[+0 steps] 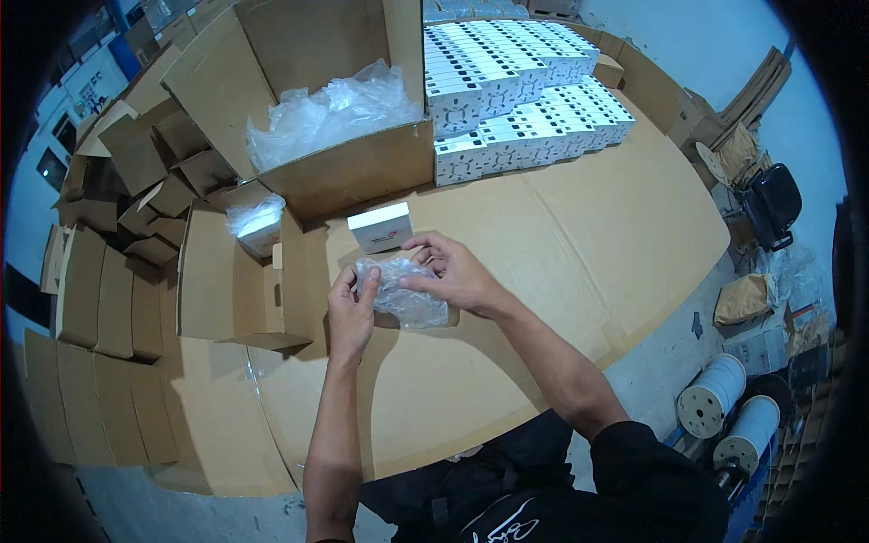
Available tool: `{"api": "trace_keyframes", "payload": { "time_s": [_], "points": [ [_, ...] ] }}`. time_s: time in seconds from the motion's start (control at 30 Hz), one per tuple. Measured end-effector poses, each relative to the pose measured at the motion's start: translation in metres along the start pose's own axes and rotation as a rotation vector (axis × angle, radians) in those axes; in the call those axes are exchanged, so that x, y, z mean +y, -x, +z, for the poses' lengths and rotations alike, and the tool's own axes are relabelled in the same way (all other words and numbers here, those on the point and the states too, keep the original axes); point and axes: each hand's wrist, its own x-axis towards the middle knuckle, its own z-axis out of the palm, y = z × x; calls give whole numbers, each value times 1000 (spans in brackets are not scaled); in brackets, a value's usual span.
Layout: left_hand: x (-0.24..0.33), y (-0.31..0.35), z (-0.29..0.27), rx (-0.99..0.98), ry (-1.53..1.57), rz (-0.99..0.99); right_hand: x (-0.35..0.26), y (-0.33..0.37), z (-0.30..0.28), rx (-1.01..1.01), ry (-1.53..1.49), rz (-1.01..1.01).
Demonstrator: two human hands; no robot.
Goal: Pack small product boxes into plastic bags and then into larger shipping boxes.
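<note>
Between my two hands is a piece of clear bubble wrap [412, 303], crumpled and held just above the cardboard-covered table. My left hand [351, 312] pinches its left end between thumb and fingers. On its upper right side, my right hand [457, 276] grips the wrap, thumb pressed toward the fingers. A small white box [380, 227] stands just beyond my hands, apart from the wrap. To the left, an open brown carton [231, 299] holds a white box wrapped in bubble wrap [258, 226] at its far end.
A large open carton [362, 176] full of bubble wrap [339, 113] stands at the back. Stacked white boxes [525, 109] fill the far right of the table [543, 244]. Several empty brown cartons [100, 281] crowd the left. Cable spools [715, 394] lie on the floor at right.
</note>
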Motion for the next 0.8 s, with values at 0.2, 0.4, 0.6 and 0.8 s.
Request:
{"api": "trace_keyframes", "payload": {
  "time_s": [0.2, 0.4, 0.6, 0.8],
  "points": [
    [2, 4, 16, 60, -36, 63, 22, -9, 2, 152, 2, -5],
    [8, 9, 25, 86, -54, 100, 21, -5, 21, 297, -85, 9],
    [-6, -1, 5, 156, 166, 34, 19, 0, 29, 244, 180, -75],
    [-4, -4, -4, 257, 240, 17, 11, 0, 16, 239, 119, -65]
  ]
}}
